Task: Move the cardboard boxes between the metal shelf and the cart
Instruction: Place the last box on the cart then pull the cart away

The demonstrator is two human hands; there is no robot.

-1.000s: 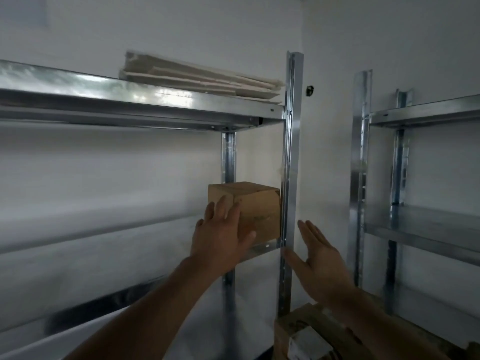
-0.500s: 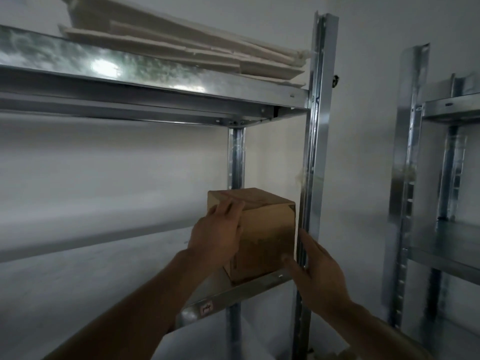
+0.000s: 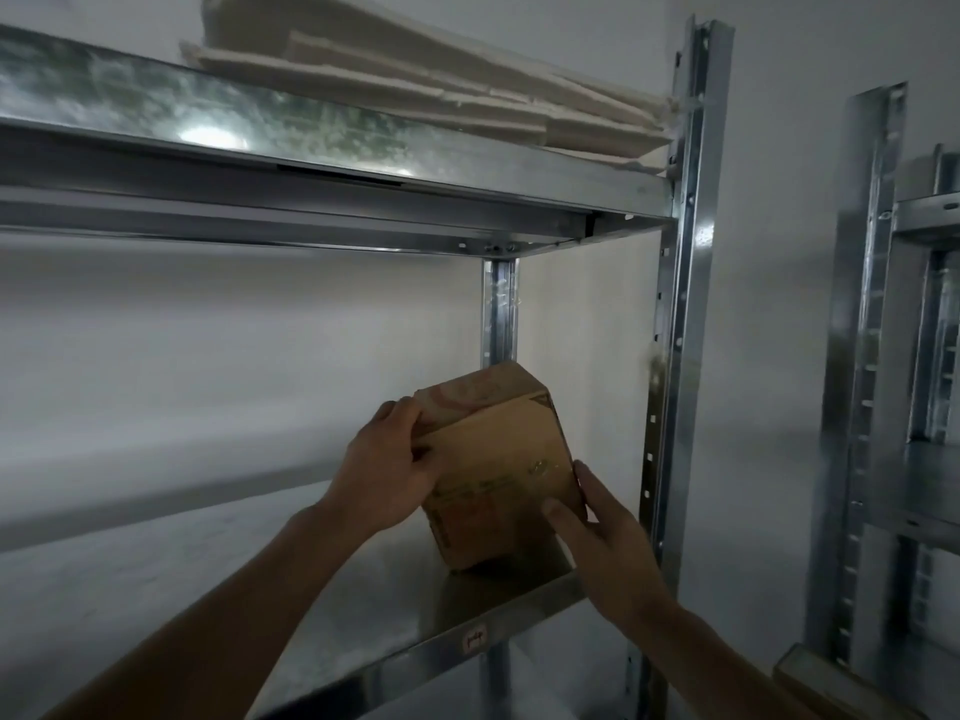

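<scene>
On the metal shelf [image 3: 363, 641], a tilted cardboard box [image 3: 498, 470] sits between the hands: the left hand [image 3: 387, 472] grips its upper-left corner, and the right hand [image 3: 605, 543] clasps its lower-right edge.

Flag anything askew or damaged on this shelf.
The brown cardboard box is tilted over the metal shelf, gripped by left hand and right hand. Above, flattened pale cardboard sheets overhang their shelf, edges ragged.
</scene>
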